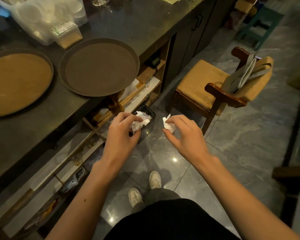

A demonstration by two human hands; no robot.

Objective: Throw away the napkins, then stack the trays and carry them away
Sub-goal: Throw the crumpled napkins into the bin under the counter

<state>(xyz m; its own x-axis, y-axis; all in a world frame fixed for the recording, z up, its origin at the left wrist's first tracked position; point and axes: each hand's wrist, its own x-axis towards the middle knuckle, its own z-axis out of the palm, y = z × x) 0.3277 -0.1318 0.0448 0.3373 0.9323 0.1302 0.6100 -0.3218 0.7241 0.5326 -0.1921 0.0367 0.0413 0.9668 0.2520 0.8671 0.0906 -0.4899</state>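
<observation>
My left hand (122, 131) pinches a crumpled white napkin (138, 124) above a small black bin (146, 116) on the floor, which holds white paper. To its right, my right hand (182, 134) grips a second crumpled napkin (167, 122), beside the bin rather than over it. Two round trays lie side by side on the dark counter: a brown tray (100, 66) that overhangs the counter edge, and a tan tray (15, 82) at the far left.
The dark counter (137, 23) runs along the left with open shelves (142, 90) below. Clear plastic containers (47, 16) stand at its back. A wooden chair (220, 87) with a tan cushion and a grey bag stands right of the bin. My shoes (145, 187) are on the tiled floor.
</observation>
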